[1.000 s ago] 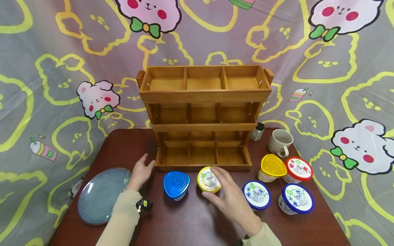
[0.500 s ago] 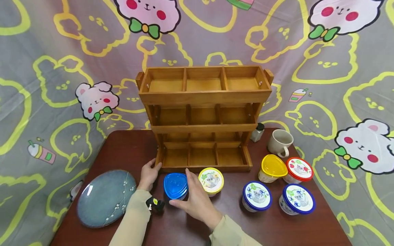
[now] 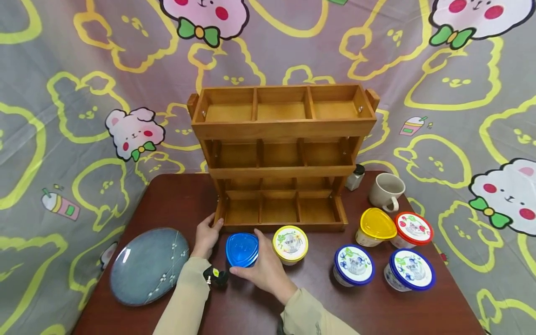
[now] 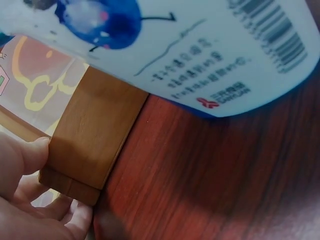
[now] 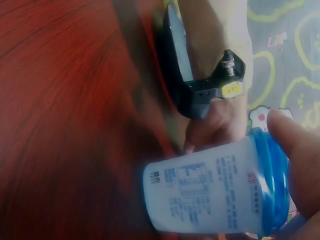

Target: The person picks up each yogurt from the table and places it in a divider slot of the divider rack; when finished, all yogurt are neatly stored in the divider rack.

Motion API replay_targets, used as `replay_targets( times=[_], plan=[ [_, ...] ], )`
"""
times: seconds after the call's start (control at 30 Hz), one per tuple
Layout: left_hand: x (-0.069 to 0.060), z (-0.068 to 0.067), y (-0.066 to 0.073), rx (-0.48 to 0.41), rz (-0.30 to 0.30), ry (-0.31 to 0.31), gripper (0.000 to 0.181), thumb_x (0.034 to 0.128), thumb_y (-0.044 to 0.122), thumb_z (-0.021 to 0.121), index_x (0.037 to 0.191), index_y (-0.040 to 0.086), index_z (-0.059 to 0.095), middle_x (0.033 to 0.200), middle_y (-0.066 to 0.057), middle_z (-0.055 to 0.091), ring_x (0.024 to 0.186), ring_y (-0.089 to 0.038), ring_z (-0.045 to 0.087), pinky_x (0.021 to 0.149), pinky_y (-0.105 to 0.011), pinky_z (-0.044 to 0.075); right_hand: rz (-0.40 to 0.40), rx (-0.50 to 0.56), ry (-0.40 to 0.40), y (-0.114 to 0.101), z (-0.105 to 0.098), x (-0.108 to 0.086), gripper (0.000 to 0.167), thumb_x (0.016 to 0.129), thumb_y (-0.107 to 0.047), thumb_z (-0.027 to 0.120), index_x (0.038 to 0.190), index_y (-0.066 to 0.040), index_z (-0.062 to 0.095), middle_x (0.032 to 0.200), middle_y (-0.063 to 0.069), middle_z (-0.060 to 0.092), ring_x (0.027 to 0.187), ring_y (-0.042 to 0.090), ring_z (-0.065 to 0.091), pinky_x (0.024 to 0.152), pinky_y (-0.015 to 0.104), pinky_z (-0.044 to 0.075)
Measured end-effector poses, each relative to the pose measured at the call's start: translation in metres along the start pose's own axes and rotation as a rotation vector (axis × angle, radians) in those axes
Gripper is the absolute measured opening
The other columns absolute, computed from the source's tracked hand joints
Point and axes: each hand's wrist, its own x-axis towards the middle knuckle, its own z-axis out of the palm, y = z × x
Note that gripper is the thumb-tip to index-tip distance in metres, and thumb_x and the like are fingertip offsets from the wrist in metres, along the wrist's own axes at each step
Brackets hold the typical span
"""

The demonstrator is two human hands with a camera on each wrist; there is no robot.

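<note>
With thumb and fingers on either side of the lid, my right hand (image 3: 268,271) grips a white yogurt cup with a blue rounded-triangle lid (image 3: 242,250). The right wrist view shows the printed cup (image 5: 207,192) from the side, thumb on its lid; whether its base touches the table is unclear. At the lower left corner of a brown wooden tiered rack (image 3: 284,129), my left hand (image 3: 207,236) holds the frame. The left wrist view shows thumb and fingers pinching the wooden end (image 4: 97,135). A yogurt cup with a yellow-rimmed lid (image 3: 290,244) stands right of my right hand.
Left on the dark red table lies a blue-grey plate (image 3: 146,267). To the right stand two blue-lidded cups (image 3: 354,264) (image 3: 410,269), a yellow-lidded cup (image 3: 377,225) and a red-lidded cup (image 3: 413,229). Behind them are a mug (image 3: 386,190) and a black-capped jar (image 3: 355,177).
My right hand has moved left from the yellow-rimmed cup to the blue-lidded cup and closed round its lid. My left hand has come forward onto the rack's corner.
</note>
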Motion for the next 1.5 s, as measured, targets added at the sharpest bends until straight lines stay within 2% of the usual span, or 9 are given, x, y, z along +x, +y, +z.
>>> replay_targets(
  times=[0.33, 0.6, 0.97, 1.1, 1.3, 1.5],
  plan=[
    [0.002, 0.000, -0.001, -0.011, -0.013, -0.008, 0.051, 0.1014, 0.017, 0.058, 0.145, -0.005, 0.043, 0.142, -0.027, 0.048, 0.128, -0.037, 0.048, 0.108, -0.049, 0.037, -0.033, 0.013, -0.023, 0.005, 0.003, 0.001, 0.105, 0.068, -0.059, 0.085, 0.147, -0.009, 0.037, 0.138, 0.012, 0.051, 0.122, 0.026, 0.053, 0.101, 0.047, 0.045],
    [0.001, -0.001, 0.000, -0.015, -0.016, -0.021, 0.053, 0.1021, 0.019, 0.057, 0.147, -0.004, 0.042, 0.144, -0.026, 0.046, 0.130, -0.037, 0.045, 0.109, -0.050, 0.035, -0.049, -0.010, -0.060, -0.003, -0.009, -0.011, 0.102, 0.068, -0.059, 0.084, 0.146, -0.013, 0.038, 0.138, 0.009, 0.052, 0.120, 0.024, 0.054, 0.099, 0.048, 0.047],
    [0.002, 0.000, -0.002, -0.033, -0.034, -0.033, 0.053, 0.1030, 0.019, 0.055, 0.149, -0.002, 0.039, 0.147, -0.025, 0.043, 0.132, -0.036, 0.043, 0.110, -0.049, 0.034, -0.040, 0.087, -0.047, -0.033, -0.061, -0.030, 0.101, 0.066, -0.057, 0.087, 0.147, -0.021, 0.038, 0.133, 0.000, 0.055, 0.115, 0.018, 0.055, 0.097, 0.048, 0.047],
    [0.003, -0.001, -0.002, -0.028, -0.040, -0.038, 0.052, 0.1039, 0.020, 0.053, 0.150, -0.001, 0.038, 0.148, -0.023, 0.042, 0.133, -0.035, 0.042, 0.110, -0.049, 0.034, -0.066, 0.100, -0.036, -0.043, -0.079, -0.033, 0.102, 0.066, -0.057, 0.087, 0.148, -0.022, 0.037, 0.134, -0.003, 0.054, 0.115, 0.016, 0.054, 0.097, 0.047, 0.046],
    [0.001, -0.001, 0.000, -0.047, -0.034, -0.033, 0.052, 0.1030, 0.018, 0.055, 0.149, -0.002, 0.039, 0.146, -0.025, 0.044, 0.130, -0.035, 0.044, 0.109, -0.048, 0.035, -0.073, 0.101, -0.006, -0.053, -0.100, -0.038, 0.098, 0.066, -0.055, 0.088, 0.146, -0.031, 0.037, 0.136, -0.003, 0.052, 0.117, 0.019, 0.054, 0.096, 0.047, 0.048],
    [0.000, -0.001, 0.001, -0.053, -0.025, -0.032, 0.052, 0.1024, 0.016, 0.055, 0.148, -0.003, 0.040, 0.146, -0.025, 0.044, 0.130, -0.035, 0.043, 0.108, -0.048, 0.035, -0.059, 0.083, 0.012, -0.065, -0.123, -0.040, 0.099, 0.066, -0.052, 0.089, 0.147, -0.031, 0.037, 0.138, 0.000, 0.052, 0.117, 0.024, 0.056, 0.093, 0.049, 0.051]
  ],
)
